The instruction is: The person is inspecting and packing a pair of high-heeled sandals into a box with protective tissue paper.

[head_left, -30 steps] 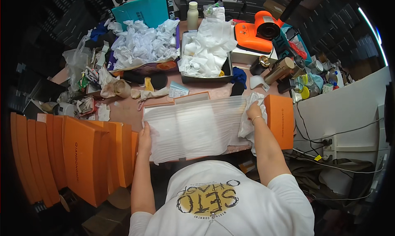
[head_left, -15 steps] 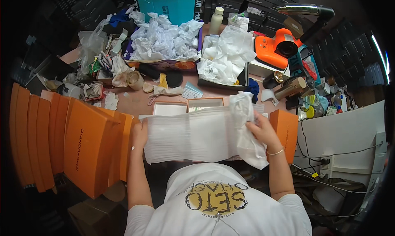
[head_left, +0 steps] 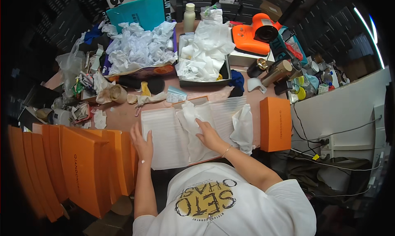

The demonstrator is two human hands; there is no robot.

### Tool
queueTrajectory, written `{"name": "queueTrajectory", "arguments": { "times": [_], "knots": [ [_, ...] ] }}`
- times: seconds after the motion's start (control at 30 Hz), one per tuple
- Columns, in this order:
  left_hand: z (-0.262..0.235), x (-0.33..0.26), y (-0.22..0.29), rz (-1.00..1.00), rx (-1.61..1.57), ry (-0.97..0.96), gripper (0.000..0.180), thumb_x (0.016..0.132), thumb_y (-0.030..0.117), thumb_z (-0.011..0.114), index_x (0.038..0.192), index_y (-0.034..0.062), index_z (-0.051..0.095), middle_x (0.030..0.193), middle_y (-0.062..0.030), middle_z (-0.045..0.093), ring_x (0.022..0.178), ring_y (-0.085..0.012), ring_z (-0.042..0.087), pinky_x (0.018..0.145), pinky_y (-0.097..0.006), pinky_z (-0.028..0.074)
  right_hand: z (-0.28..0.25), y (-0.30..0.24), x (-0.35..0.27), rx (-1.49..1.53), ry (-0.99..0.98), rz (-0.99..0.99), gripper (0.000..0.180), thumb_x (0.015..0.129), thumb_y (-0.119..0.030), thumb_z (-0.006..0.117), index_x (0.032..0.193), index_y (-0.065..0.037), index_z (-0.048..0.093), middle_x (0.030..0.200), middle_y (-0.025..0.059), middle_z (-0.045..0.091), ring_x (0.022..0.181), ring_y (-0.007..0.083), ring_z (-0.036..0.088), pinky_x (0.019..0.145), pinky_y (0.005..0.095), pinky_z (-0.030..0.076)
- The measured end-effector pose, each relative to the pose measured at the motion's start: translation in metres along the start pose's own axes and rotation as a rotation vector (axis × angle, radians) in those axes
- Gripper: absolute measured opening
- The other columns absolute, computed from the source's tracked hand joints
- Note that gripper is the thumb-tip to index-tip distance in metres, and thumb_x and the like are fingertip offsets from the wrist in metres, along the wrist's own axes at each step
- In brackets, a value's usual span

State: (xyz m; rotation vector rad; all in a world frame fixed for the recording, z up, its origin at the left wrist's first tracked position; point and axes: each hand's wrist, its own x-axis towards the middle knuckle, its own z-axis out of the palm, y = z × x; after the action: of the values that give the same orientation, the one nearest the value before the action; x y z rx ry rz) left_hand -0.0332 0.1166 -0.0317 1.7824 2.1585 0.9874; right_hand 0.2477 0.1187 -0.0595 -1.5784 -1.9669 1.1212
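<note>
Counter (head_left: 123, 111), near centre: bearing white foam sheets (head_left: 162, 133) over shallow box (head_left: 203, 99), apparently overhanging near edge. Holding left hand (head_left: 142, 144) open, fingers spreading by left edge of sheets; can't tell about contact. Resting right hand (head_left: 210, 137) on paper bundle (head_left: 190, 114) mid-sheet, fingers extended, not visibly gripping. Also seeing second paper bundle (head_left: 242, 131) toward right end, untouched.

Possibly risking:
- sliding sheets off near side, if catching overhang with shirt
- tearing or bunching thin paper, if dragging with right fingers
- knocking orange boxes (head_left: 84, 170) at left, if swinging left hand wide; standing on edge, close by

Writing: seeing dark lettering on those and on lone orange box (head_left: 275, 125) at right. Noting lines on pale blue card (head_left: 177, 95) farther back, too small for reading. Showing bold upside-down print on white shirt (head_left: 251, 209), more on teal panel (head_left: 140, 13) at far left.
</note>
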Motion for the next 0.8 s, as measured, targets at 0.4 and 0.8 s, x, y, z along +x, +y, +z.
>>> {"name": "queueTrajectory", "arguments": {
  "times": [0.4, 0.8],
  "knots": [
    [0.096, -0.064, 0.034, -0.17, -0.22, -0.612, 0.049, 0.08, 0.021, 0.061, 0.122, -0.0036, 0.049, 0.113, -0.0281, 0.055, 0.108, -0.0433, 0.051, 0.093, -0.045, 0.041, -0.027, 0.091, -0.076, 0.279, 0.308, 0.272, 0.038, 0.085, -0.01, 0.06, 0.12, 0.004, 0.054, 0.106, 0.0187, 0.063, 0.087, 0.0239, 0.063, 0.073, 0.0313, 0.052],
    [0.055, -0.041, 0.067, -0.487, -0.827, -0.628, 0.044, 0.082, 0.012, 0.049, 0.124, -0.0011, 0.05, 0.106, -0.0132, 0.06, 0.096, -0.0201, 0.058, 0.086, -0.031, 0.045, -0.022, 0.052, -0.039, 1.268, 0.203, 0.407, 0.076, 0.091, -0.049, 0.052, 0.146, -0.006, 0.023, 0.144, 0.012, 0.036, 0.132, 0.0194, 0.033, 0.107, 0.0349, 0.028]
  ]
}}
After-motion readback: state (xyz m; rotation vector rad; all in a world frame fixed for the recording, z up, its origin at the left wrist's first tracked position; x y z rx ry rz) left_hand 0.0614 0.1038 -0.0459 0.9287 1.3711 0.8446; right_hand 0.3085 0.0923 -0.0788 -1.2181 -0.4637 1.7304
